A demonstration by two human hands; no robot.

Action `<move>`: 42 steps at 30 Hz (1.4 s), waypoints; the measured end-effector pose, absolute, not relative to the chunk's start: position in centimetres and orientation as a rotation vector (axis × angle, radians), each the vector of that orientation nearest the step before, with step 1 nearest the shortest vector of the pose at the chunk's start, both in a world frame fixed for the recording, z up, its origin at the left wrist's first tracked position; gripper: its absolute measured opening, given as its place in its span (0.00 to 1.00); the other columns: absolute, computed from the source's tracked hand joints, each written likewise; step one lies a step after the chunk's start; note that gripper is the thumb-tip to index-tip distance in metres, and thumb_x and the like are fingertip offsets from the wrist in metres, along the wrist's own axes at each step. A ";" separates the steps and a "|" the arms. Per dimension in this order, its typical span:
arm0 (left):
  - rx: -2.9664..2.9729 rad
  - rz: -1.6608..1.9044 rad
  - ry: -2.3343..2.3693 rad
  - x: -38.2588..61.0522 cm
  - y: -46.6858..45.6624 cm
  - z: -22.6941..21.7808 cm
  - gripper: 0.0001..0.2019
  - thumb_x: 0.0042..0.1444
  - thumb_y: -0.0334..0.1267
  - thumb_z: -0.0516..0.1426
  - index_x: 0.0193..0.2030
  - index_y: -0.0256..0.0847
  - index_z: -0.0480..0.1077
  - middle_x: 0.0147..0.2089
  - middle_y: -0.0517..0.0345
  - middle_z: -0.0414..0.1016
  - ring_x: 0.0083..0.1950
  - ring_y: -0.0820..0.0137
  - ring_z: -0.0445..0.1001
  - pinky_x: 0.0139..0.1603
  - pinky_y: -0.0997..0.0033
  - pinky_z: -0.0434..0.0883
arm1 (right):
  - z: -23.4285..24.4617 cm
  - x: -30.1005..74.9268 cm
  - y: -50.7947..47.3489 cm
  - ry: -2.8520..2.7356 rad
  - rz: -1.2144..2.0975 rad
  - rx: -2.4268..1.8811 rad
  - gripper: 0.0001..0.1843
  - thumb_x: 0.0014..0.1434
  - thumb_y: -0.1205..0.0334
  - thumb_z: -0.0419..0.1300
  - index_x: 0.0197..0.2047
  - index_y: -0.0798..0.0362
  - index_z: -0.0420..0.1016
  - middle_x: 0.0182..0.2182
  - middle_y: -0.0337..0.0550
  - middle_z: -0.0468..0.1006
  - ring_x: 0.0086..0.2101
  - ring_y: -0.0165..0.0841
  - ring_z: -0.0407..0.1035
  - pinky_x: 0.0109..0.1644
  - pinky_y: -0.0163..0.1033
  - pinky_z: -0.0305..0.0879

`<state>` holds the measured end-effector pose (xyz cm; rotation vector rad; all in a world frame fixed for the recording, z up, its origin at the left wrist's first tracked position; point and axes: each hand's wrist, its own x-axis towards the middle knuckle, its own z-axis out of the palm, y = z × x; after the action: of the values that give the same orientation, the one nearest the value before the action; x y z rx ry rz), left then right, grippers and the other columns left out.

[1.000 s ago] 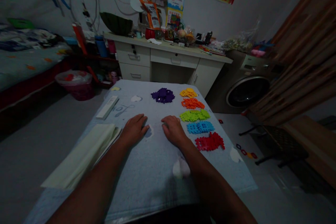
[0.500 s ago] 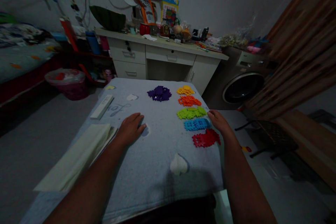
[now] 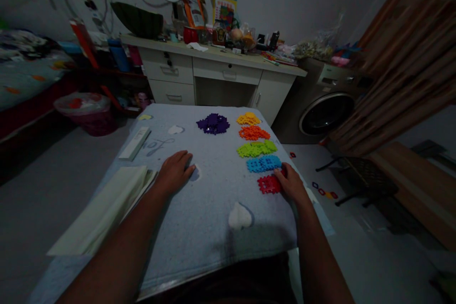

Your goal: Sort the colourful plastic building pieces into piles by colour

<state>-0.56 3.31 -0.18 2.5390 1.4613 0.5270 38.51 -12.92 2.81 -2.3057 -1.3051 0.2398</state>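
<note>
My left hand (image 3: 175,171) lies flat on the grey-blue tablecloth (image 3: 210,204), fingers stretched and thumb apart, holding nothing. At the table's right side my right hand (image 3: 292,183) closes over the right end of a pile of red interlocking plastic pieces (image 3: 268,184); red shows between thumb and fingers, and the hand hides part of the pile. Just beyond it lie the blue pieces (image 3: 262,164). Farther back in a column come green pieces (image 3: 256,148), orange pieces (image 3: 253,132) and yellow pieces (image 3: 248,118). A heap of dark purple pieces (image 3: 213,124) sits at the far middle.
A long white box (image 3: 135,143) and a folded pale cloth or paper (image 3: 103,209) lie on the left. Behind the table stands a cluttered white desk (image 3: 228,59), with a washing machine (image 3: 317,99) to its right. A pink bin (image 3: 87,114) and a dark stool (image 3: 359,178) flank the table.
My right hand has come in from beside the table's right edge onto the red pieces. My left hand stays in place. The view has shifted slightly.
</note>
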 end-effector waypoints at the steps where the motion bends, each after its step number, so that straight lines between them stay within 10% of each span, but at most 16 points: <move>1: 2.540 0.524 1.466 -0.5 3.3 -0.1 0.23 0.63 0.46 0.51 0.61 0.40 0.67 0.66 0.43 0.66 0.67 0.54 0.63 0.67 0.49 0.59 | 2.8 38.0 -13.2 -1.298 0.231 -2.320 0.34 0.62 0.42 0.51 0.64 0.55 0.64 0.57 0.55 0.73 0.55 0.45 0.68 0.61 0.49 0.60; 19: 2.618 0.071 0.957 8.4 -7.1 5.8 0.35 0.49 0.50 0.64 0.62 0.38 0.63 0.64 0.40 0.66 0.64 0.49 0.64 0.63 0.51 0.63 | 3.3 29.6 -13.6 -1.345 0.172 -2.127 0.24 0.56 0.48 0.59 0.51 0.54 0.73 0.45 0.53 0.76 0.46 0.45 0.69 0.55 0.48 0.62; 36: 1.999 0.865 1.143 9.7 -4.7 2.3 0.46 0.45 0.28 0.62 0.71 0.42 0.48 0.66 0.42 0.61 0.66 0.54 0.65 0.65 0.51 0.65 | 3.8 21.6 -5.6 -1.122 0.872 -1.556 0.20 0.57 0.42 0.58 0.44 0.49 0.69 0.39 0.41 0.75 0.40 0.35 0.71 0.48 0.40 0.68; 42: 1.846 0.916 1.354 7.4 0.3 2.8 0.49 0.44 0.31 0.64 0.71 0.43 0.46 0.64 0.40 0.61 0.64 0.53 0.66 0.64 0.49 0.66 | 4.1 19.9 -1.0 -1.141 0.948 -1.443 0.25 0.61 0.42 0.54 0.54 0.50 0.68 0.52 0.45 0.74 0.51 0.35 0.69 0.56 0.41 0.65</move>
<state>7.44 0.31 2.76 1.8461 1.3540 0.9158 19.87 -0.95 4.14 -1.4430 -1.1413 0.9482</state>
